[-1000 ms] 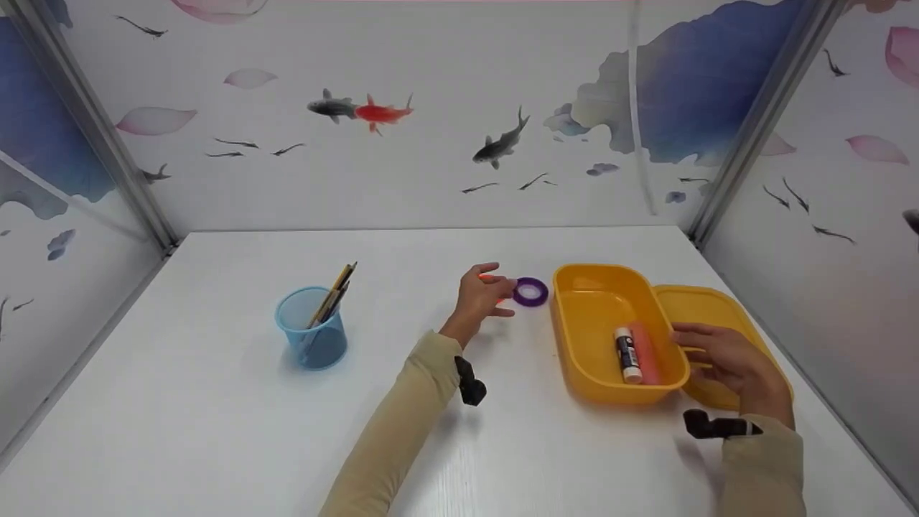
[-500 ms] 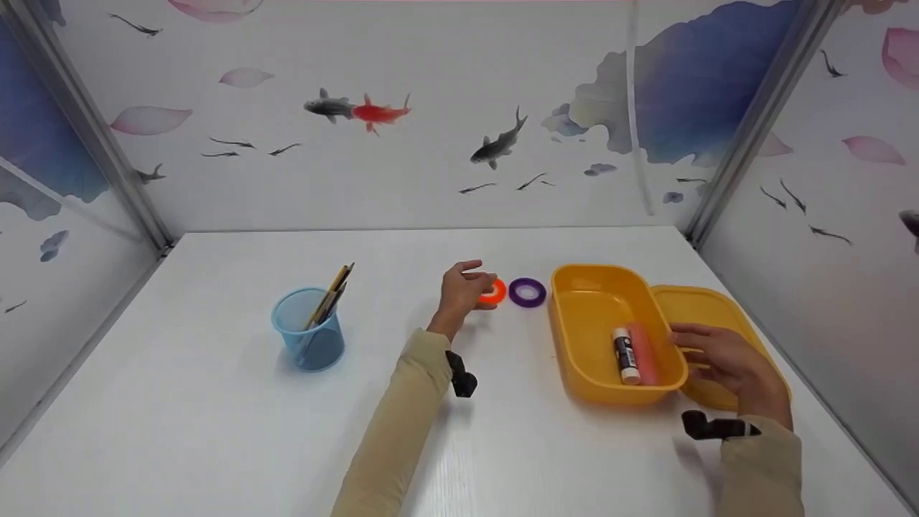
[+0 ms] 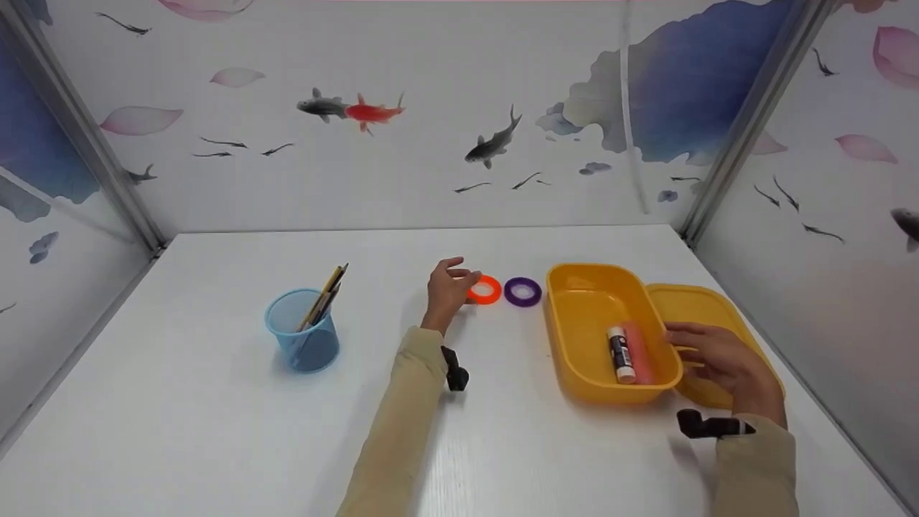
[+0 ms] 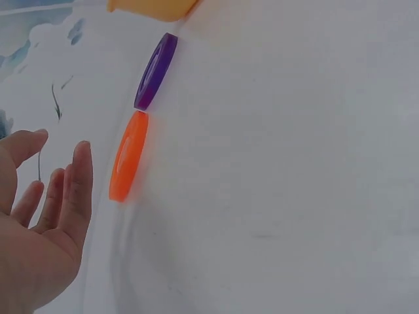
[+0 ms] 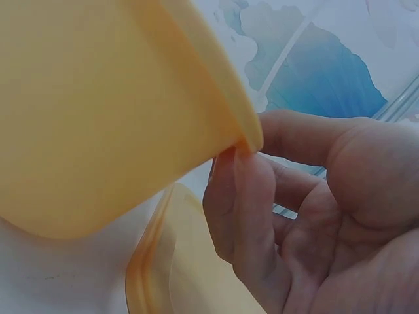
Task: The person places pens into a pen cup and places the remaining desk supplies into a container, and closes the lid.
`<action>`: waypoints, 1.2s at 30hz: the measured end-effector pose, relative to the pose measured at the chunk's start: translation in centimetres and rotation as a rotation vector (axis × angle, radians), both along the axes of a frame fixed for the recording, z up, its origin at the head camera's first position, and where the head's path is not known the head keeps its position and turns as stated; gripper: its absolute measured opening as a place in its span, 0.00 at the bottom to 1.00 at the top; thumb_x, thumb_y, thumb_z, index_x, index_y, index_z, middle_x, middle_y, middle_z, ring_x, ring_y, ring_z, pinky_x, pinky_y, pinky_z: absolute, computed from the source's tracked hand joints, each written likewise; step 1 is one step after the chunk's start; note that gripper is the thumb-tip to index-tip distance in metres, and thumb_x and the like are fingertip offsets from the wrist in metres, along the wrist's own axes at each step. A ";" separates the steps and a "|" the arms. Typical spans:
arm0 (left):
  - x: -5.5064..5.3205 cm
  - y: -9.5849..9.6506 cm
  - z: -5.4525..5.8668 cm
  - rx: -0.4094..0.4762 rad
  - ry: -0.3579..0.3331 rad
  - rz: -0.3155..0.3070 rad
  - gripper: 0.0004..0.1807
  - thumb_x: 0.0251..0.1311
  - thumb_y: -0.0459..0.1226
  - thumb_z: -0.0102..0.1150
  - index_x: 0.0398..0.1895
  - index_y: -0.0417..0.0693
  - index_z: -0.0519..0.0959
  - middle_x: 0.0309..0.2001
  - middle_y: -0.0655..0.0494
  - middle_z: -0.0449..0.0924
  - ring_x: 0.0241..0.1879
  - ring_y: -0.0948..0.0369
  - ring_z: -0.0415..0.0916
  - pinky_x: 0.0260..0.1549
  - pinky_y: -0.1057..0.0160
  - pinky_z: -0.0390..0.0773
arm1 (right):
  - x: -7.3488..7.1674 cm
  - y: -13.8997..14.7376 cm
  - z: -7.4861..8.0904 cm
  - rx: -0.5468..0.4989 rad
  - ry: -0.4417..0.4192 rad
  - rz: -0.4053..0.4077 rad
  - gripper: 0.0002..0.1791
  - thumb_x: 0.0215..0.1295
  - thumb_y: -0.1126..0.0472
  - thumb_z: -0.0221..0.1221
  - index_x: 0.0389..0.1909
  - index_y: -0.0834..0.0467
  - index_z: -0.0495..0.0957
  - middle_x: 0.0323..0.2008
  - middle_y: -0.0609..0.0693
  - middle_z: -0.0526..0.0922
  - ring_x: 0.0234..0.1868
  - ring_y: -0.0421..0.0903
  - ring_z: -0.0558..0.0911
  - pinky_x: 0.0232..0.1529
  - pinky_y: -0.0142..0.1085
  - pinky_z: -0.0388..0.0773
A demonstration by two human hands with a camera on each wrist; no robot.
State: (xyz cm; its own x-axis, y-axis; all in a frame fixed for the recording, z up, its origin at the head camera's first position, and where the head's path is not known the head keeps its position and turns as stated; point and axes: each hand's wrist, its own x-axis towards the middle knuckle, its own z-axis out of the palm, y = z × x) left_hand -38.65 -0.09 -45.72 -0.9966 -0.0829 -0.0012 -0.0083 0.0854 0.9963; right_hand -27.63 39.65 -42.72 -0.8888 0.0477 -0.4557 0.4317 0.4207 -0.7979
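My left hand (image 3: 446,293) is just left of an orange tape roll (image 3: 485,290), its fingers relaxed. In the left wrist view the hand stands apart from the orange roll, with nothing in the fingers. A purple tape roll (image 3: 523,292) lies flat on the table, right beside the orange one. My right hand (image 3: 725,362) pinches the right rim of a yellow plastic box (image 3: 592,301), thumb on one side and fingers under the lip in the right wrist view. Inside the box lie a glue stick (image 3: 622,355) and a pinkish-red stick-shaped thing (image 3: 637,353).
A yellow lid (image 3: 700,309) lies to the right of the box, partly under my right hand. On the left stands a blue translucent cup (image 3: 301,337) with several pencils (image 3: 324,298). Printed wall panels (image 3: 431,187) enclose the white table (image 3: 215,431) behind and on both sides.
My left hand has drawn back leftwards from over the orange tape roll, which now shows almost whole. Both rolls stay in place. The right hand keeps its hold on the box rim.
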 end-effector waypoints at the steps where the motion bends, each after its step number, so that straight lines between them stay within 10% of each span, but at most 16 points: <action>1: -0.1 0.1 -0.1 -0.024 0.009 0.001 0.31 0.64 0.38 0.64 0.69 0.39 0.68 0.56 0.40 0.78 0.50 0.45 0.82 0.42 0.59 0.88 | 0.1 0.0 0.0 -0.003 -0.002 -0.005 0.49 0.63 0.34 0.60 0.78 0.53 0.55 0.78 0.59 0.56 0.65 0.53 0.72 0.52 0.28 0.79; 22: -0.5 0.1 -0.9 -0.325 0.093 -0.185 0.42 0.59 0.35 0.70 0.75 0.43 0.60 0.70 0.40 0.67 0.70 0.45 0.65 0.71 0.51 0.69 | 0.2 0.2 0.3 -0.007 0.005 0.007 0.48 0.66 0.35 0.58 0.79 0.54 0.53 0.78 0.60 0.56 0.62 0.52 0.74 0.53 0.29 0.80; 36: -0.5 0.0 -1.5 -0.394 0.031 -0.177 0.49 0.54 0.32 0.72 0.78 0.46 0.56 0.74 0.43 0.64 0.73 0.46 0.62 0.76 0.51 0.62 | 0.1 -0.2 0.3 -0.043 -0.001 -0.012 0.46 0.65 0.36 0.59 0.78 0.52 0.56 0.77 0.57 0.59 0.59 0.49 0.76 0.53 0.29 0.80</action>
State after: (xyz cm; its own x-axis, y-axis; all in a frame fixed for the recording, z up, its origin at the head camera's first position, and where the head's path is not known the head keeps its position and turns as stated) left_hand -39.18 -0.12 -47.20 -0.9945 0.1016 0.0269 0.0707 0.4568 0.8868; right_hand -27.55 39.43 -42.45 -0.8880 0.0385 -0.4583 0.4370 0.3808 -0.8148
